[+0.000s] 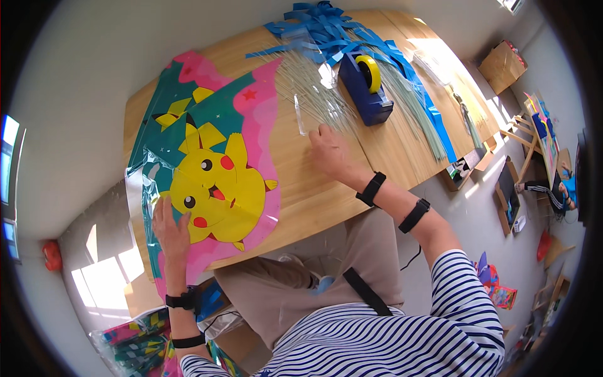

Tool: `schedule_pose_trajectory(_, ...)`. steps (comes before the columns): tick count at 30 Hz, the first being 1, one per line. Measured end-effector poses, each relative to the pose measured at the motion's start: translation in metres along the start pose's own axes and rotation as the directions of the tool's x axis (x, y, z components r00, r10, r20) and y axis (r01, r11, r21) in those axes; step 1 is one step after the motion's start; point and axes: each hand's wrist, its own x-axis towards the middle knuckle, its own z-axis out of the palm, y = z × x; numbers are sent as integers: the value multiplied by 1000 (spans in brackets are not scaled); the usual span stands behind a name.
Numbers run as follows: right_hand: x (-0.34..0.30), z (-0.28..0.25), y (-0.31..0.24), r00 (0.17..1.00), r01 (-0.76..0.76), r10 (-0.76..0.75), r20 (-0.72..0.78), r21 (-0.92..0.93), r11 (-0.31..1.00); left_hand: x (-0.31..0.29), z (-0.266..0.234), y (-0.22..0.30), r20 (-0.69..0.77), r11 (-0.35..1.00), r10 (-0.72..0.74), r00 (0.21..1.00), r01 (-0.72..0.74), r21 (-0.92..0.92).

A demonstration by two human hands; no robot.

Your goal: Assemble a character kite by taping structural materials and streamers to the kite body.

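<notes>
A thin, shiny sheet that looks like a kite sail [260, 116] lies on the table's left half, green and pink with a large yellow cartoon figure. My left hand [171, 227] rests on its lower left part, fingers stretched out and thumb apart. To the right of the sheet, my right hand [330, 152] is low over bare wood, its fingers curled together. Whatever may be between those fingertips is too small to make out. Just beyond them lie a clear plastic strip [299, 115] and many thin pale rods [314, 85].
A blue tape dispenser [364, 94] with a yellow roll stands beyond my right hand. Blue ribbons [314, 25] pile up at the table's far edge. More rods [414, 116] lie to the right. Colourful folded sheets [141, 345] sit below left. A person [556, 188] is at the far right.
</notes>
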Motion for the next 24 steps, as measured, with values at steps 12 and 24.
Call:
schedule_pose_trajectory(12,45,33,22,928,351,-370,34,-410,842,-24,71,119,309,973,223,925,-232,-7)
schedule_pose_trajectory(24,73,35,45,964,204,-253,-84,-374,904,-45,31,92,406,928,369,836,-358,-105)
